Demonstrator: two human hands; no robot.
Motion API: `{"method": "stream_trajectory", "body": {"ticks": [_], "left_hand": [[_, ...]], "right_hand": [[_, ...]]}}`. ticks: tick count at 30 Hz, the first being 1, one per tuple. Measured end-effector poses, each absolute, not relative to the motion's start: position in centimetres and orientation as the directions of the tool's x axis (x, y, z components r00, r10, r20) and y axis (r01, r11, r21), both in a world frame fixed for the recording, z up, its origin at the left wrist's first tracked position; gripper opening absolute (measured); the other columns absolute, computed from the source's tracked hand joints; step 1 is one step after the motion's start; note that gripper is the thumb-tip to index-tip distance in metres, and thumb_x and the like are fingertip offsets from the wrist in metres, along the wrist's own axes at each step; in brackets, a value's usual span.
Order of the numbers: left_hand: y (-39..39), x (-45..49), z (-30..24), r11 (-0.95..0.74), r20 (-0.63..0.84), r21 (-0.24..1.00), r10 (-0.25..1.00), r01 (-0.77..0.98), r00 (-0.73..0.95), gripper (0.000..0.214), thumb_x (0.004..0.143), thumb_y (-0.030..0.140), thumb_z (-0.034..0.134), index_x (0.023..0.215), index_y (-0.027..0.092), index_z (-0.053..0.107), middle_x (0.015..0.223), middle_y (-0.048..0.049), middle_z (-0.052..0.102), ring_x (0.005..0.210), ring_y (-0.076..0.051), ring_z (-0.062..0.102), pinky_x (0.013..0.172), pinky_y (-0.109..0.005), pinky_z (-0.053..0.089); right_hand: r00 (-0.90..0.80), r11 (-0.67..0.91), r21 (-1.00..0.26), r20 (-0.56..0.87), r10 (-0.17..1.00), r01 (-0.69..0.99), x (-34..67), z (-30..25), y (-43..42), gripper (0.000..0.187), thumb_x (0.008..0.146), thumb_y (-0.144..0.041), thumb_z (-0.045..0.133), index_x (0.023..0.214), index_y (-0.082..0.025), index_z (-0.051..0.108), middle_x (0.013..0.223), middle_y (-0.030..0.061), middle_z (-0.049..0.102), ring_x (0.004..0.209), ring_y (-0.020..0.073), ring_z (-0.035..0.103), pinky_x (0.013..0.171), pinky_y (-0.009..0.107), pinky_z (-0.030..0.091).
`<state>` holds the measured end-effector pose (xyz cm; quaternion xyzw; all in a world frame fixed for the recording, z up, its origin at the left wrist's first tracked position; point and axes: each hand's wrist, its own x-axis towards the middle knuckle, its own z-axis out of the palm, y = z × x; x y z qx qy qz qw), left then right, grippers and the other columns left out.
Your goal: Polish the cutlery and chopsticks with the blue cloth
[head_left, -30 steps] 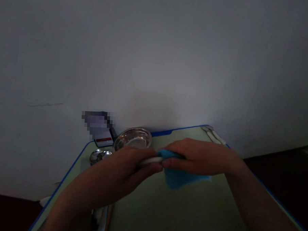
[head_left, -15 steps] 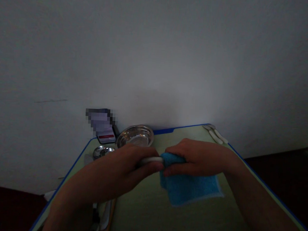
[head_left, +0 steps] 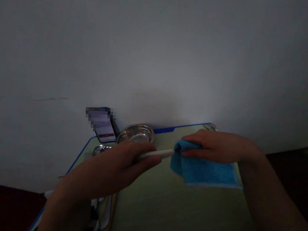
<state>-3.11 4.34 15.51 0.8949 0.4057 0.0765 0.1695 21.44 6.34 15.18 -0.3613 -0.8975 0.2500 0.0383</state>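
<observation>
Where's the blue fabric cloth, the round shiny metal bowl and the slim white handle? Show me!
Blue fabric cloth (head_left: 210,173): head view, on its hanging part.
Round shiny metal bowl (head_left: 138,130): head view, on its far inner wall.
Slim white handle (head_left: 164,153): head view, on its bare shaft.

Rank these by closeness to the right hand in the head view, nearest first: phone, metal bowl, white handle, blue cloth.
1. Blue cloth: in the right hand.
2. White handle: in the left hand, left of the cloth.
3. Metal bowl: farther left, beyond the left hand.
4. Phone: left of the bowl.
</observation>
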Motion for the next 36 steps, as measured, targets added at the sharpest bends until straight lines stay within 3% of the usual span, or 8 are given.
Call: {"method": "stream_trajectory", "body": {"ticks": [3, 11, 16, 21, 29, 33, 36], "left_hand": [[4.3, -2.6, 15.6, -0.615, 0.004, 0.37, 0.75, 0.696, 0.661, 0.03, 0.086, 0.044, 0.041, 0.09, 0.021, 0.06, 0.075, 0.0012, 0.061, 0.064, -0.012, 0.055, 0.055, -0.022, 0.039], [4.4, -1.9, 16.5, -0.592, 0.019, 0.417, 0.764, 0.689, 0.645, 0.036, 0.087, 0.043, 0.04, 0.067, 0.017, 0.057, 0.058, 0.0031, 0.051, 0.052, -0.009, 0.047, 0.048, -0.022, 0.034], [4.6, -2.0, 16.3, -0.597, 0.027, 0.422, 0.761, 0.683, 0.648, 0.036, 0.087, 0.043, 0.04, 0.07, 0.017, 0.058, 0.059, 0.003, 0.052, 0.052, -0.009, 0.047, 0.047, -0.021, 0.033], [5.0, -1.9, 15.9, -0.619, 0.042, 0.397, 0.75, 0.677, 0.661, 0.037, 0.087, 0.044, 0.04, 0.071, 0.017, 0.058, 0.058, 0.0032, 0.051, 0.053, -0.009, 0.047, 0.048, -0.021, 0.033], [5.0, -2.4, 15.8, -0.634, 0.078, 0.429, 0.736, 0.644, 0.673, 0.025, 0.087, 0.038, 0.044, 0.082, 0.02, 0.06, 0.064, 0.0047, 0.055, 0.056, -0.009, 0.05, 0.052, -0.02, 0.035], [4.9, -2.2, 16.1, -0.645, 0.077, 0.469, 0.71, 0.603, 0.7, 0.022, 0.089, 0.034, 0.042, 0.086, 0.022, 0.06, 0.063, 0.0058, 0.055, 0.055, -0.008, 0.051, 0.053, -0.02, 0.036], [4.9, -2.4, 16.1, -0.669, 0.129, 0.444, 0.706, 0.596, 0.696, 0.022, 0.089, 0.034, 0.042, 0.085, 0.02, 0.059, 0.068, 0.004, 0.057, 0.061, -0.009, 0.053, 0.058, -0.021, 0.038]], "right_hand": [[-0.723, 0.633, -0.431, -0.07, 0.688, 0.644, 20.8, 15.3, 6.0, 0.024, 0.086, -0.036, 0.043, 0.087, -0.018, 0.058, 0.078, 0.0025, 0.06, 0.071, 0.0143, 0.055, 0.061, 0.025, 0.037], [-0.821, 0.697, -0.559, 0.05, 0.569, 0.449, 19.3, 15.6, 5.6, 0.015, 0.086, -0.029, 0.046, 0.088, -0.019, 0.055, 0.07, -0.0017, 0.057, 0.063, 0.0103, 0.053, 0.058, 0.022, 0.036], [-0.812, 0.671, -0.588, 0.04, 0.582, 0.452, 19.7, 15.5, 5.7, 0.016, 0.085, -0.03, 0.047, 0.092, -0.019, 0.057, 0.078, -0.0009, 0.061, 0.067, 0.0104, 0.055, 0.062, 0.022, 0.037], [-0.704, 0.571, -0.614, 0.036, 0.71, 0.544, 20.6, 15.4, 5.9, 0.033, 0.082, -0.04, 0.049, 0.108, -0.02, 0.052, 0.093, 0.0012, 0.062, 0.078, 0.0129, 0.056, 0.064, 0.023, 0.04], [-0.598, 0.56, -0.641, 0.191, 0.779, 0.525, 21.1, 15.9, 6.2, 0.03, 0.081, -0.041, 0.051, 0.101, -0.022, 0.062, 0.088, -0.0008, 0.066, 0.074, 0.0118, 0.059, 0.062, 0.022, 0.042], [-0.563, 0.573, -0.676, 0.275, 0.779, 0.463, 20.1, 15.6, 6.1, 0.032, 0.08, -0.041, 0.052, 0.105, -0.023, 0.062, 0.097, -0.0009, 0.066, 0.084, 0.0133, 0.06, 0.069, 0.022, 0.044], [-0.663, 0.595, -0.673, 0.205, 0.72, 0.439, 19.4, 15.2, 6.0, 0.034, 0.085, -0.039, 0.045, 0.113, -0.025, 0.058, 0.105, -0.0004, 0.064, 0.091, 0.0139, 0.059, 0.075, 0.025, 0.044]]}}
